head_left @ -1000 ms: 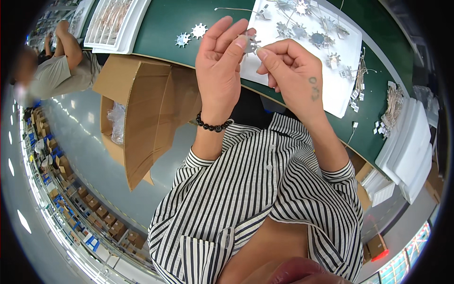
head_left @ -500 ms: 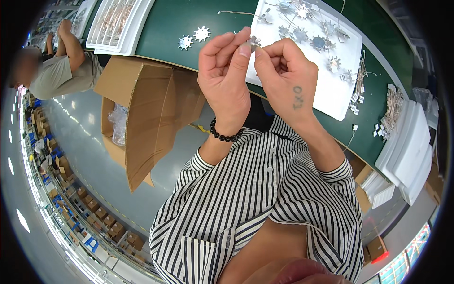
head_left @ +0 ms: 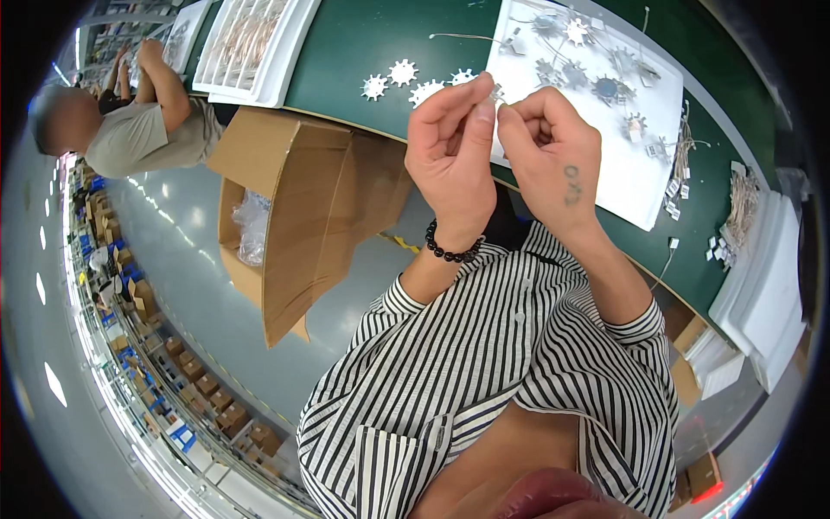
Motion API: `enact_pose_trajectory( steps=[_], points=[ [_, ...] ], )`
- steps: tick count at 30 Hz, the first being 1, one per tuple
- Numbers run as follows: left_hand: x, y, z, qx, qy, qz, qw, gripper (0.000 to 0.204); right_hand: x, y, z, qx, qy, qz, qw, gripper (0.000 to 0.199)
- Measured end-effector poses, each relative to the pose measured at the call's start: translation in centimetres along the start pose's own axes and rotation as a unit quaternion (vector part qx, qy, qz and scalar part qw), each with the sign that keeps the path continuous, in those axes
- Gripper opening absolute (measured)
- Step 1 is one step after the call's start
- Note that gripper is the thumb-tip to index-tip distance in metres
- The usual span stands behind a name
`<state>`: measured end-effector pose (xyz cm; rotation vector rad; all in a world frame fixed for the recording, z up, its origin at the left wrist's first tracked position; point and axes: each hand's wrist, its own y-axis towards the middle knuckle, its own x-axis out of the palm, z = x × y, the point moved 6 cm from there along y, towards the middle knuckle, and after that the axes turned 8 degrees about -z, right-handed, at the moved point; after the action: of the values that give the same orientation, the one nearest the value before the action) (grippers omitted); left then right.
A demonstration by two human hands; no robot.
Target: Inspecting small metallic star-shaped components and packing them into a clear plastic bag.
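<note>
My left hand (head_left: pixel 454 160) and my right hand (head_left: pixel 558 156) meet over the near edge of the green table. Both are closed in a pinch on a small metal piece (head_left: pixel 497 93), mostly hidden by the fingertips. Several silvery gear-shaped metal plates (head_left: pixel 402 73) lie on the table just beyond my left hand. Past my right hand, a white tray (head_left: pixel 624 195) bears more toothed plates, some with thin wires. A loose wire (head_left: pixel 467 36) stretches across the table toward the tray's far left side.
Wire bundles with white connectors (head_left: pixel 739 212) lie right of the tray, near stacked white trays (head_left: pixel 761 298). A compartmented white tray (head_left: pixel 275 82) holds wires at left. An open cardboard box (head_left: pixel 320 221) stands below the table edge. A co-worker (head_left: pixel 143 138) is at far left.
The whole view has shifted, so everything sits farther right in the picture. My hands stay together in a pinch, and more gear-shaped plates show beside my left fingers.
</note>
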<state>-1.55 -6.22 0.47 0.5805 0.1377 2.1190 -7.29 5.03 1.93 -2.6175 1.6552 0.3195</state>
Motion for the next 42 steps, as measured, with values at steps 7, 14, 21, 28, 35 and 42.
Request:
enact_pose_trajectory(
  steps=[7, 14, 21, 28, 35, 42],
  points=[
    [0.3, -0.2, 0.0, -0.043, 0.011, -0.016, 0.999, 0.029, -0.1, 0.2, -0.1, -0.026, 0.009, -0.008, 1.000, 0.007],
    [-0.2, 0.7, -0.5, -0.089, -0.102, -0.005, 0.991, 0.030, -0.3, 0.5, 0.2, -0.031, 0.041, -0.063, 0.997, 0.004],
    [-0.7, 1.7, -1.0, -0.170, -0.183, -0.083, 0.965, 0.035, -1.3, 0.2, 1.1, -0.023, 0.074, -0.086, 0.993, 0.008],
    [0.2, 2.1, -0.2, -0.142, -0.034, -0.100, 0.984, 0.031, -2.0, 0.2, 1.6, -0.003, 0.092, -0.083, 0.992, 0.009],
    [3.1, 3.5, 2.2, -0.034, 0.164, -0.156, 0.973, 0.026, -3.8, 1.6, 0.6, -0.103, 0.070, -0.069, 0.990, 0.017],
    [3.7, 5.0, 4.3, 0.017, 0.153, -0.150, 0.977, 0.027, -5.1, 1.4, 2.3, -0.168, -0.219, -0.086, 0.957, 0.027]
  ],
)
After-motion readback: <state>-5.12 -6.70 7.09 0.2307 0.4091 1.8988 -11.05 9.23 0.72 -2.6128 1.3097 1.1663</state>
